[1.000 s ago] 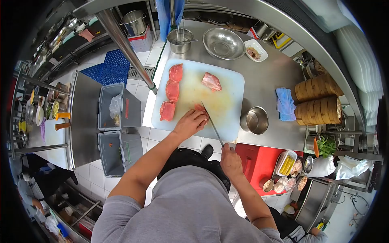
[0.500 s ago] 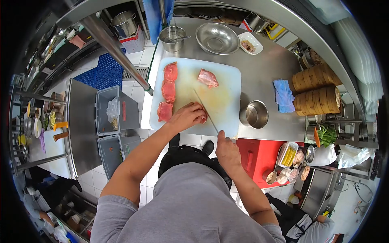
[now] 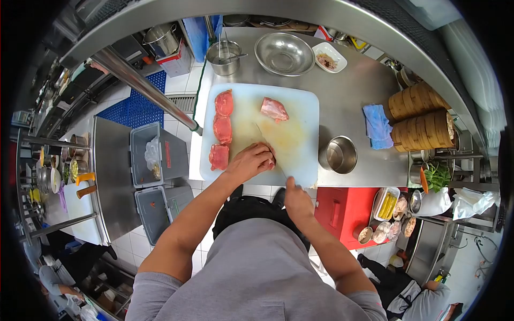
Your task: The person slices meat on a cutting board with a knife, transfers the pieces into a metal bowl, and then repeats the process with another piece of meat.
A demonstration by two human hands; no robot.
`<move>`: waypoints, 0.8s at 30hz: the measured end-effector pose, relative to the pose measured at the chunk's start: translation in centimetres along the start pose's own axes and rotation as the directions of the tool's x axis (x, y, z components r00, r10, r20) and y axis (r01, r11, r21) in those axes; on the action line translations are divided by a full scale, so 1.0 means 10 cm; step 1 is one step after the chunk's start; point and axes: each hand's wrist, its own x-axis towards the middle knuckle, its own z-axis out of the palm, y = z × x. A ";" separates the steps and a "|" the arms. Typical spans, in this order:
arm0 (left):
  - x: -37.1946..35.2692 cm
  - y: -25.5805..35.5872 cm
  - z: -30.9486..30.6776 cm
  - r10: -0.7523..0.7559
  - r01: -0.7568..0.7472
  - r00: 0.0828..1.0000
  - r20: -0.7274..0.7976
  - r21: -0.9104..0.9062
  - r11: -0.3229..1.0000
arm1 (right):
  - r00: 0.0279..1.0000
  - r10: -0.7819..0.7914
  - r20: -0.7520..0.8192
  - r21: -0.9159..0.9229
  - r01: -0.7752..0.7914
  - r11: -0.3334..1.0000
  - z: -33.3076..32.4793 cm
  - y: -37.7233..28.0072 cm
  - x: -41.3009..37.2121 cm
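My left hand (image 3: 251,162) lies curled over a piece of raw meat (image 3: 271,154) near the front edge of the white cutting board (image 3: 302,101). The fingers are bent down and press on top of it, so only a red sliver shows past my knuckles. My right hand (image 3: 296,199) is clenched around the handle of a knife (image 3: 267,142). The handle itself is hidden in my fist, and the long blade runs away from me across the board, just beside my left fingertips and against the meat.

I judge this meat to be soft, wet and slippery. It will sag and slide under the blade unless it is pinned from above, so the place to hold it is flat on top. My fingertips should stay tucked back, with the knuckles toward the steel. It is light and needs steady pressure, not force.

Three cut slices (image 3: 221,128) lie in a row along the left side of the board, well apart from the blade. A thicker chunk (image 3: 274,109) sits near the far edge. On the steel counter (image 3: 353,85) to the right stand a small metal pot (image 3: 340,155), a blue cloth (image 3: 377,125) and stacked bamboo steamers (image 3: 420,128). A wide steel bowl (image 3: 284,53) sits beyond the board.
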 end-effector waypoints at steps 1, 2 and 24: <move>-0.01 0.00 -0.02 -0.001 0.001 1.000 -0.002 0.007 1.000 | 1.000 0.003 -0.008 0.007 -0.003 1.000 0.00 -0.10 0.16; -0.01 0.00 -0.04 -0.015 0.015 1.000 0.009 0.013 1.000 | 1.000 0.009 -0.015 0.016 -0.009 1.000 -0.02 -0.15 0.26; 0.02 0.06 -0.04 -0.084 0.083 0.995 0.051 0.024 0.996 | 0.998 -0.055 0.002 0.078 0.055 0.995 -0.38 -0.04 -0.01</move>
